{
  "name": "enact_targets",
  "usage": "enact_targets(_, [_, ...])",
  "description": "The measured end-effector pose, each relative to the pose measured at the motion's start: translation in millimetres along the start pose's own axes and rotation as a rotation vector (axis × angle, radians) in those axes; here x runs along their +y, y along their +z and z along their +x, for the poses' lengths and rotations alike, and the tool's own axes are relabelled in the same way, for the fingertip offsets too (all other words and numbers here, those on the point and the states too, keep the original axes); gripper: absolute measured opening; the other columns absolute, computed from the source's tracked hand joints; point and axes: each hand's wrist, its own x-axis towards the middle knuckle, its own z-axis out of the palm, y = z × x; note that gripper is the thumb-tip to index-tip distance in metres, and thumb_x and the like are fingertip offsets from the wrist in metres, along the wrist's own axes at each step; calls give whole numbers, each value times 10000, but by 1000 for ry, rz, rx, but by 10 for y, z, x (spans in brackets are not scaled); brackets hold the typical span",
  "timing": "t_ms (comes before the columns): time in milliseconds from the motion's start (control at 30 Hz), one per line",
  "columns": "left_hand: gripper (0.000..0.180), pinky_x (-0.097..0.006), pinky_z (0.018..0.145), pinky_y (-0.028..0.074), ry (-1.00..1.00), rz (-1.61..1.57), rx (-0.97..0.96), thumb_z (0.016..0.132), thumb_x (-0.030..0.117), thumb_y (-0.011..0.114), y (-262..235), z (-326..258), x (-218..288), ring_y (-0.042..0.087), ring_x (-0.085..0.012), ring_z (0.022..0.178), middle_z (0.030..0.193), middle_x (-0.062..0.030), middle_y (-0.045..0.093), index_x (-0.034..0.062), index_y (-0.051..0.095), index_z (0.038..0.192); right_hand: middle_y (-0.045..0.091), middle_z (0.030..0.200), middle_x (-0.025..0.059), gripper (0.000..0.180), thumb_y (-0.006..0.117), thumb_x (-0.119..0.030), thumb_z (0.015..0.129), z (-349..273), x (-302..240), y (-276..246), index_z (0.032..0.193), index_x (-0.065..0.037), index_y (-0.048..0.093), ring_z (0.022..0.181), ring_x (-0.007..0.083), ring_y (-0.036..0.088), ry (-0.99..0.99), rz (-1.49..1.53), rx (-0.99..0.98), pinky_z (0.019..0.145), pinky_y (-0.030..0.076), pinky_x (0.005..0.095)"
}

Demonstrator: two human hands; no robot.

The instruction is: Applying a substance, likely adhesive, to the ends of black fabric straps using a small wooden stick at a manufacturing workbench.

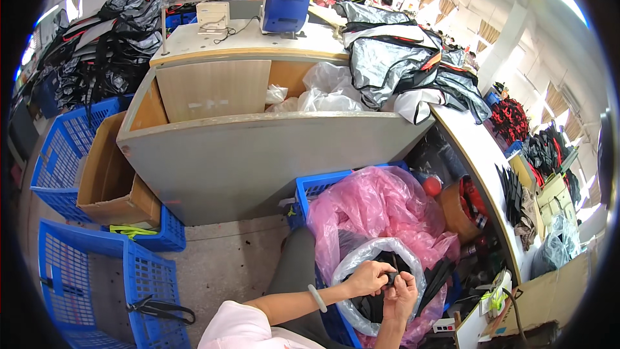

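Observation:
My left hand (pixel 368 279) and my right hand (pixel 402 294) meet over a clear plastic bag (pixel 352 310) at the lower middle. Between the fingertips of both is a small black piece (pixel 391 276), too small to make out its exact kind. Both hands are closed in a pinch on it. More black pieces (pixel 369 309) lie inside the bag below. Pink plastic sheeting (pixel 378 203) is heaped behind the bag, in a blue crate (pixel 310 187). Black strips (pixel 439 278) stick out to the right of my right hand.
Blue crates (pixel 145 278) and an open cardboard box (pixel 106 184) stand on the left. A grey wooden partition (pixel 271 148) rises ahead, with silver-black fabric pieces (pixel 387 64) piled on it. A white worktop (pixel 475 148) runs along the right.

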Motion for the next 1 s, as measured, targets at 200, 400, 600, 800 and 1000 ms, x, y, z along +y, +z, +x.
enact_targets(200, [284, -223, 426, 474, 80, 54, 227, 818, 21, 439, -73, 17, -119, 575, -98, 464, 644, -77, 631, 4, 633, 1025, 599, 851, 40, 85, 603, 26, 802, -43, 17, 128, 883, 11, 582, 718, 80, 539, -590, -663, 230, 622, 450, 206])
enact_targets(400, [306, -208, 427, 478, -54, -319, 41, 850, -12, 403, -137, -86, -43, 581, -83, 495, 655, -80, 626, -7, 603, 1081, 573, 836, 38, 102, 610, -14, 819, -50, 52, 167, 911, 8, 570, 734, 92, 547, -393, -594, 100, 633, 459, 218])
enact_targets(600, [294, -206, 502, 505, -28, -364, -61, 863, 4, 433, -104, -150, -162, 600, -88, 554, 722, -74, 636, -7, 576, 1120, 540, 760, 29, 109, 633, -21, 808, -73, 187, -64, 841, -9, 529, 630, 95, 530, -234, -292, 136, 554, 459, 212])
enact_targets(800, [292, -206, 479, 497, -52, -325, -30, 855, 0, 440, 44, -188, -148, 586, -84, 523, 721, -67, 633, 4, 578, 1113, 557, 771, 37, 111, 635, -25, 815, -100, 213, -31, 794, -23, 526, 598, 86, 559, -412, -511, 331, 512, 459, 195])
enact_targets(1000, [302, -197, 421, 470, -85, -312, 70, 859, 4, 423, 70, -193, -86, 566, -71, 481, 673, -50, 619, 28, 591, 1108, 606, 863, 87, 89, 619, -40, 827, -102, 163, -10, 795, -9, 542, 635, 106, 581, -456, -502, 271, 490, 475, 214])
